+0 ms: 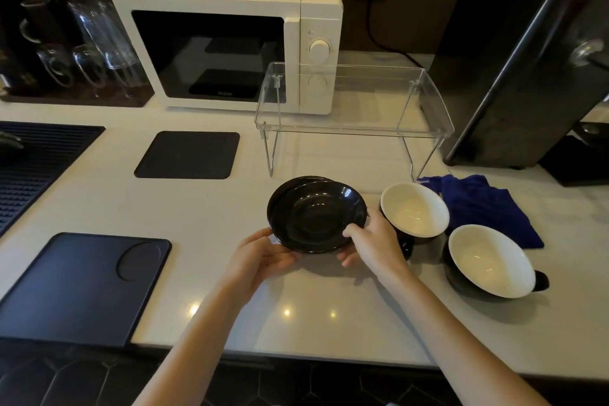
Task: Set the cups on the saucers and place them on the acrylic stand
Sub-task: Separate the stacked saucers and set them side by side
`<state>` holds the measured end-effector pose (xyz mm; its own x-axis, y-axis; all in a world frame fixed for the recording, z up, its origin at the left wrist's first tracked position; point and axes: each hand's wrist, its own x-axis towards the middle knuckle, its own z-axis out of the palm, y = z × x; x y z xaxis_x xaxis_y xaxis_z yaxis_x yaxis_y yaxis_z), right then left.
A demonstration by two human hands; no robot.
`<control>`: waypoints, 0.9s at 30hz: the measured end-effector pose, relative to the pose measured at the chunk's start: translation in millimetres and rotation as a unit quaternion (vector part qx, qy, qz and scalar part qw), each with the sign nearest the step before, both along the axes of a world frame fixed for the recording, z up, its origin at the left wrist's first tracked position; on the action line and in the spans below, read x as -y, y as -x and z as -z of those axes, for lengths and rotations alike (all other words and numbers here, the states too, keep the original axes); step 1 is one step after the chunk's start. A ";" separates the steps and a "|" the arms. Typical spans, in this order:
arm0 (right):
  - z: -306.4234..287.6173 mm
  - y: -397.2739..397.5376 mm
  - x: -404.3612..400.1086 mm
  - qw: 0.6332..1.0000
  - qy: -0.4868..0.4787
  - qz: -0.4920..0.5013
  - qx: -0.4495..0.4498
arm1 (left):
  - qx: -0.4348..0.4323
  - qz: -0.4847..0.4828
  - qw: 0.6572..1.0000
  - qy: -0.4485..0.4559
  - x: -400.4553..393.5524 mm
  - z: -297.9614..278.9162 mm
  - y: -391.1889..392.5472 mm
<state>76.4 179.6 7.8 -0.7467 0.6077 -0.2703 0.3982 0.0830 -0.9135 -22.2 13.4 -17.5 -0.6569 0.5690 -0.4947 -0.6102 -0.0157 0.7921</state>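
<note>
Two black saucers [316,216], one on top of the other, are held just above the white desk [296,306]. The near rim is pinched by the fingers of the left hand [260,260] and the right hand [372,241]. Two cups [413,209] are set just beside them, near the clear acrylic stand [352,122].

left hand [260,255], right hand [372,241], both gripping
</note>
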 end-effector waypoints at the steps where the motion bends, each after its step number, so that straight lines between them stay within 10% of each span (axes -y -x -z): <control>1: -3.4 -1.7 -0.8 0.999 0.038 0.008 -0.014 | 0.009 0.006 1.000 -0.008 0.4 1.4 0.5; 12: -10.5 -64.0 -2.2 0.972 0.187 -0.123 -0.075 | -0.148 0.059 0.980 0.121 -5.3 3.5 17.3; 27: 11.6 -75.2 -6.5 0.976 0.174 -0.131 -0.029 | -0.041 -0.004 0.995 0.089 -40.7 -6.5 38.0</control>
<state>151.6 186.1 -3.8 -0.8844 0.2729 -0.3786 0.3515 -0.1440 -0.9250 -60.2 54.1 -11.0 -0.7033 0.4726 -0.5310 -0.5433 0.1243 0.8303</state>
